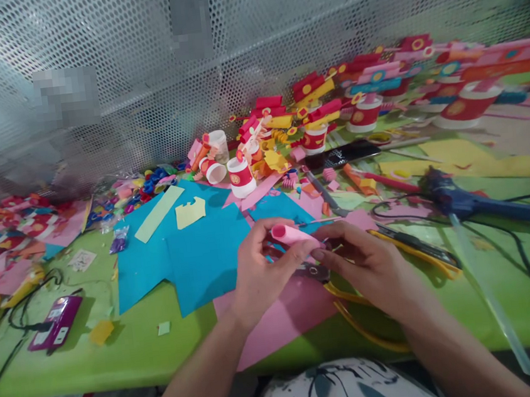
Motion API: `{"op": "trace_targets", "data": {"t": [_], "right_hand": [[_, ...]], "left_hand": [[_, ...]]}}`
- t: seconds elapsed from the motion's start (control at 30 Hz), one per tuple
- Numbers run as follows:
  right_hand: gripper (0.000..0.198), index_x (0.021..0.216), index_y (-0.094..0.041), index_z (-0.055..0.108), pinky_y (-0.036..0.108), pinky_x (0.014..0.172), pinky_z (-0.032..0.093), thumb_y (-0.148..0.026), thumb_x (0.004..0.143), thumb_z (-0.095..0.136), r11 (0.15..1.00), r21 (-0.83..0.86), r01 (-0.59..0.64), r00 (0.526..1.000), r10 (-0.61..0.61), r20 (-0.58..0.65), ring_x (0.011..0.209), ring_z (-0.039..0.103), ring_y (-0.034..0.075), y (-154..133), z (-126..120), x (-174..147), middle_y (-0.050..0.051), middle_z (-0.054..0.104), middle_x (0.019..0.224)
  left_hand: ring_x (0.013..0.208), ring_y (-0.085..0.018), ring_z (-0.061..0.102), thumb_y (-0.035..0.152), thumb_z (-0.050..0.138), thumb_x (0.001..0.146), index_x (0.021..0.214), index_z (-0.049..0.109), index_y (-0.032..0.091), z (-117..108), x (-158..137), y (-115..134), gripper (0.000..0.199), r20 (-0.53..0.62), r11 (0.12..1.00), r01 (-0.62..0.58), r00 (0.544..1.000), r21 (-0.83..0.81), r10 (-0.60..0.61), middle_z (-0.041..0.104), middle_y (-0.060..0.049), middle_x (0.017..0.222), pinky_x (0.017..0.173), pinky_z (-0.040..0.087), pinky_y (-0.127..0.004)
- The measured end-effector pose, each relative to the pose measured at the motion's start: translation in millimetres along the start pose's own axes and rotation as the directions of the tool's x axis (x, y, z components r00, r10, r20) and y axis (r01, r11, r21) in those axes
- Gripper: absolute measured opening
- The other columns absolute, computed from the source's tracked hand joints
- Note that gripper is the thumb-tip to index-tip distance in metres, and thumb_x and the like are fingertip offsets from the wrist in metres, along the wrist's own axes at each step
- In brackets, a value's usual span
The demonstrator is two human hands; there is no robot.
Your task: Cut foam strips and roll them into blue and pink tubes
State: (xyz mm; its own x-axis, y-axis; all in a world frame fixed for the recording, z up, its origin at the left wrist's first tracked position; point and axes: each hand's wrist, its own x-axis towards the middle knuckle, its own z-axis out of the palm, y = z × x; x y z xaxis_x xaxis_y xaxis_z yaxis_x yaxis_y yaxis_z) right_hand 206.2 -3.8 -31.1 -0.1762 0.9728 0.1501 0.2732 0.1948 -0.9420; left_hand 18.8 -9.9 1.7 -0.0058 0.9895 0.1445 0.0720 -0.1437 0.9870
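A rolled pink paper tube (292, 233) is between my two hands, its round end facing up and left. My left hand (268, 261) is closed around the tube, the thumb lying along its near side. At the tube's right end, the fingers of my right hand (359, 255) pinch together on it. Beneath my hands lie a pair of scissors with yellow handles (361, 324) and a pink sheet (278, 323). Blue sheets (205, 258) spread to the left of my left hand.
A blue glue gun (487, 197) with a clear glue stick (493, 301) lies at the right, its cord trailing. A yellow-and-black cutter (417, 249) is nearer. Red-and-white paper cups (242, 177) with paper rolls line the back by a perforated metal panel (141, 98). A purple power socket (55, 323) sits left.
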Motion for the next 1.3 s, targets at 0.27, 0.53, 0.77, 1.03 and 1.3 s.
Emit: {"op": "trace_targets", "data": {"t": [0.27,0.53,0.77,1.03,1.3], "right_hand": [[0.038,0.123,-0.027,0.069,0.029,0.065,0.057,-0.046,0.091,0.072,0.999,-0.047,0.014,0.996,-0.018,-0.091,0.078,0.067,0.017,-4,-1,-1,0.005,0.070,0.100],[0.032,0.120,-0.029,0.072,0.025,0.057,0.056,-0.042,0.091,0.074,0.997,0.073,0.034,0.985,-0.022,-0.169,0.068,0.066,0.014,0,0,-1,0.001,0.071,0.091],[0.027,0.116,-0.030,0.072,0.027,0.069,0.061,-0.035,0.090,0.074,0.995,0.048,0.093,0.972,-0.080,-0.220,0.085,0.070,0.018,-1,-2,-1,0.003,0.072,0.109],[0.042,0.124,-0.035,0.071,0.032,0.076,0.065,-0.039,0.084,0.082,0.911,0.412,-0.029,0.979,0.110,-0.174,0.102,0.071,0.022,-5,-2,0,0.003,0.072,0.123],[0.036,0.118,-0.032,0.074,0.029,0.068,0.063,-0.040,0.084,0.082,0.893,0.444,-0.075,0.963,0.181,-0.201,0.074,0.067,0.014,-3,-5,0,0.001,0.073,0.102]], "left_hand": [[0.098,-0.017,0.068,0.036,0.074,0.092,0.111,0.070,0.022,-2,-1,-1,0.024,0.006,0.996,-0.065,0.998,0.053,0.065,0.072,-0.007,0.114,0.076,0.057,-0.024],[0.093,-0.016,0.070,0.037,0.075,0.092,0.125,0.068,0.022,-4,7,-10,0.036,0.146,0.956,0.132,0.985,-0.263,-0.095,0.073,-0.005,0.113,0.084,0.062,-0.028],[0.090,-0.014,0.069,0.034,0.081,0.087,0.120,0.071,0.024,-6,9,-11,0.036,0.183,0.925,0.214,0.970,-0.313,-0.163,0.072,-0.003,0.111,0.079,0.063,-0.026],[0.108,-0.019,0.067,0.021,0.078,0.086,0.112,0.067,0.020,-7,12,-15,0.028,0.126,0.957,0.120,0.988,-0.263,-0.090,0.071,-0.008,0.129,0.092,0.058,-0.034],[0.113,-0.022,0.068,0.020,0.082,0.081,0.133,0.056,0.026,-7,11,-12,0.058,0.150,0.941,0.128,0.985,-0.312,-0.085,0.067,-0.010,0.136,0.091,0.059,-0.036]]}}
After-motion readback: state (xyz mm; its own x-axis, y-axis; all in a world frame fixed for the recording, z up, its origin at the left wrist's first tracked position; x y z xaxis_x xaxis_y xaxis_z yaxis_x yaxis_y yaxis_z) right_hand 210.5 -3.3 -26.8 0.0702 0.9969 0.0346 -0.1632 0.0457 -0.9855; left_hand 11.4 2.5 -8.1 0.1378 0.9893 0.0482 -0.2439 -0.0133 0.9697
